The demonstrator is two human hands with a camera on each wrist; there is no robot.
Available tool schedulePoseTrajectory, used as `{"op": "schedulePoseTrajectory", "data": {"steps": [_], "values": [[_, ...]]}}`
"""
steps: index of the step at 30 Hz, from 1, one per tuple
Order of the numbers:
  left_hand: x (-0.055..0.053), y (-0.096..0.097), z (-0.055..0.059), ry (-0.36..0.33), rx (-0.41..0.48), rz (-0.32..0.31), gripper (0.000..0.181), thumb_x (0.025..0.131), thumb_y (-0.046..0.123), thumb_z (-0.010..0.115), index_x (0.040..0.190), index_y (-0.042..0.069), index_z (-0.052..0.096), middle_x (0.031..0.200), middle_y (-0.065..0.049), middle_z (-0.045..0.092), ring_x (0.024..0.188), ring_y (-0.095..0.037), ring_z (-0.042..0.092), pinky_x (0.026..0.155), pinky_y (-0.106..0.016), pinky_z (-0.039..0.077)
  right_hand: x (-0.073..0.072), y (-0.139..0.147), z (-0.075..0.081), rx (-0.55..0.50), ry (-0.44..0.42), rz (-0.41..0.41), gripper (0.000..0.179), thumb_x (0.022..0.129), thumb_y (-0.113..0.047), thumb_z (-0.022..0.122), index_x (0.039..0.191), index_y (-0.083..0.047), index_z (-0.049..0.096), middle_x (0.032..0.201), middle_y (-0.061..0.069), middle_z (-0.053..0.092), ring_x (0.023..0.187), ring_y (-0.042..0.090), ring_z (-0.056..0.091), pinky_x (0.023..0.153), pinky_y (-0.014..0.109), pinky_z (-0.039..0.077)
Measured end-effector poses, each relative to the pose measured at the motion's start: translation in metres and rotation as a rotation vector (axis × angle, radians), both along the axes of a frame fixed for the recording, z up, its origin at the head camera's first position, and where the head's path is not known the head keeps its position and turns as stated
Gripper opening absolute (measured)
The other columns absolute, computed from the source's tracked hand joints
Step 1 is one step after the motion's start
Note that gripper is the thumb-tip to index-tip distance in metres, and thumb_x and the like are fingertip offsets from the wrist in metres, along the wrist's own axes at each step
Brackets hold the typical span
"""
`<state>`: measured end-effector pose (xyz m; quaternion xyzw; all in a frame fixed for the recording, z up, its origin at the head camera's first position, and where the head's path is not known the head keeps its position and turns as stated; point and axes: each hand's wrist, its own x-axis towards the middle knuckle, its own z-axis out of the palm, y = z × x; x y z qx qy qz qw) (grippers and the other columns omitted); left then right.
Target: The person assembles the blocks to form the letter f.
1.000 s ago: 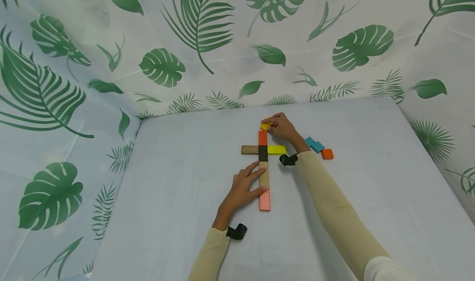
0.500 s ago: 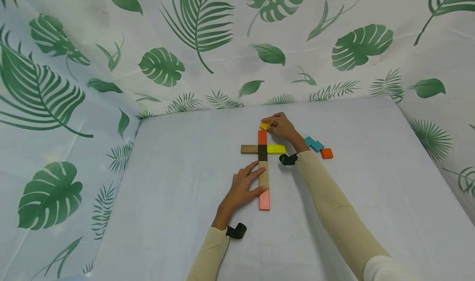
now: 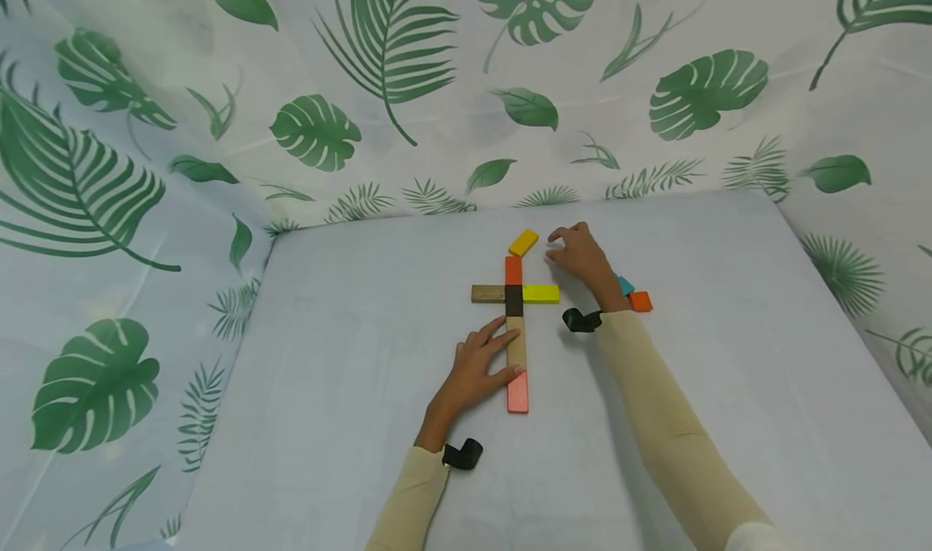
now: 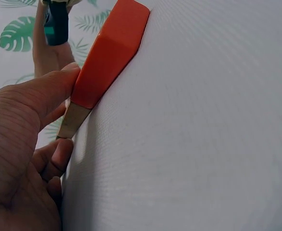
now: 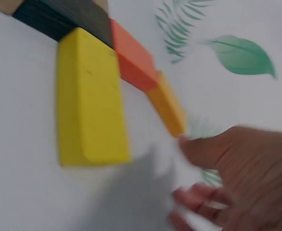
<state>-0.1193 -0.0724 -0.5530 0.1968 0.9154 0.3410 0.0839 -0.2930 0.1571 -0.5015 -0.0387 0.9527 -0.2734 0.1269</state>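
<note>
Flat blocks form a cross on the white table. A dark brown block (image 3: 514, 300) is at its middle, with a brown block (image 3: 488, 294) on the left and a bright yellow block (image 3: 541, 294) on the right. Above it lies an orange-red block (image 3: 514, 270); below come a light wooden block (image 3: 516, 347) and a salmon-pink block (image 3: 518, 394). My left hand (image 3: 475, 370) rests its extended fingers on the wooden block, thumb near the pink one. An amber block (image 3: 523, 242) lies slanted at the cross's top. My right hand (image 3: 580, 253) hovers right of it, holding nothing, fingers loosely bent.
Right of the cross, a teal block (image 3: 625, 285) partly hidden by my right wrist lies beside an orange square block (image 3: 641, 301). Leaf-printed cloth (image 3: 437, 154) hangs along the table's back and sides.
My right hand has let go of the amber block and moved off to the right, now covering some of the teal blocks. The left hand has stayed put.
</note>
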Motion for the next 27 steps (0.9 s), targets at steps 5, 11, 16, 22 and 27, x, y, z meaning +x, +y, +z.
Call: {"op": "schedulePoseTrajectory", "data": {"steps": [5,11,16,22,27], "values": [[0.001,0.0,0.001,0.004,0.006,-0.001,0.062,0.092,0.05,0.061,0.148,0.031,0.043,0.16,0.005,0.028,0.127,-0.02,0.042,0.093,-0.04,0.031,0.019,0.021,0.018,0.201,-0.093,0.013,0.051,0.088,-0.027,0.073,0.128,-0.002,0.054,0.128,0.031,0.04,0.116,0.046,0.042,0.097,0.064,0.039],[0.002,0.001,0.003,0.004,0.025,-0.003,0.061,0.093,0.047,0.062,0.148,0.029,0.044,0.16,0.003,0.029,0.125,-0.021,0.042,0.092,-0.039,0.031,0.034,0.04,0.032,0.288,-0.173,0.053,0.055,0.082,-0.016,0.077,0.129,0.0,0.051,0.123,0.032,0.05,0.112,0.048,0.05,0.095,0.071,0.035],[0.003,0.0,0.005,0.0,0.038,0.003,0.061,0.092,0.046,0.063,0.147,0.028,0.045,0.16,0.003,0.03,0.125,-0.022,0.043,0.091,-0.039,0.03,0.032,0.042,0.031,0.296,-0.139,0.057,0.042,0.081,-0.011,0.075,0.118,0.002,0.059,0.112,0.025,0.062,0.096,0.039,0.058,0.085,0.061,0.046],[0.002,0.0,0.004,-0.001,0.021,0.005,0.061,0.092,0.047,0.062,0.148,0.03,0.044,0.16,0.004,0.029,0.125,-0.02,0.043,0.091,-0.038,0.031,0.014,0.034,0.009,0.267,-0.012,0.031,0.044,0.086,-0.025,0.074,0.119,0.0,0.059,0.113,0.021,0.062,0.094,0.034,0.058,0.08,0.052,0.05],[0.002,0.0,0.001,0.002,0.019,0.004,0.061,0.092,0.048,0.062,0.148,0.031,0.043,0.16,0.006,0.029,0.124,-0.019,0.043,0.091,-0.037,0.03,0.005,0.023,-0.008,0.13,0.054,0.002,0.044,0.092,-0.027,0.069,0.124,0.002,0.059,0.117,0.025,0.055,0.1,0.036,0.052,0.089,0.05,0.048]]}}
